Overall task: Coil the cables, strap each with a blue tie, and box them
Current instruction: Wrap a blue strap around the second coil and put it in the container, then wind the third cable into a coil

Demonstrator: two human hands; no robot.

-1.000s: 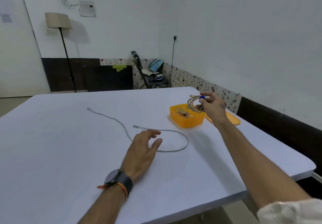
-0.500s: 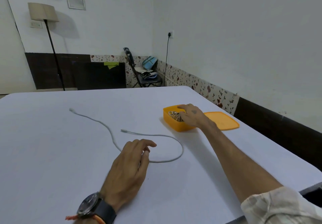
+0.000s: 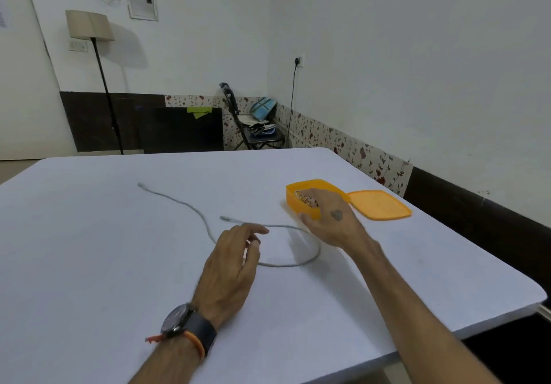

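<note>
A loose grey cable [image 3: 185, 204] lies in an S-curve on the white table [image 3: 89, 249], a plug at each end. My left hand [image 3: 232, 264], with a watch on the wrist, lies over the middle of the cable with fingers loosely bent and nothing gripped. My right hand [image 3: 334, 222] hovers empty, fingers relaxed, between the cable's loop and the orange box [image 3: 310, 182]. A coiled cable [image 3: 304, 198] shows inside the box, partly hidden by my right hand.
The box's orange lid [image 3: 378, 204] lies flat just right of the box, near the table's right edge. Beyond the table stand a folding chair [image 3: 253, 127] with bags and a floor lamp [image 3: 89, 25] by the wall.
My right hand carried a coiled, blue-tied cable to the box, left it inside, and has drawn back towards the loose cable. My left hand stayed over the cable.
</note>
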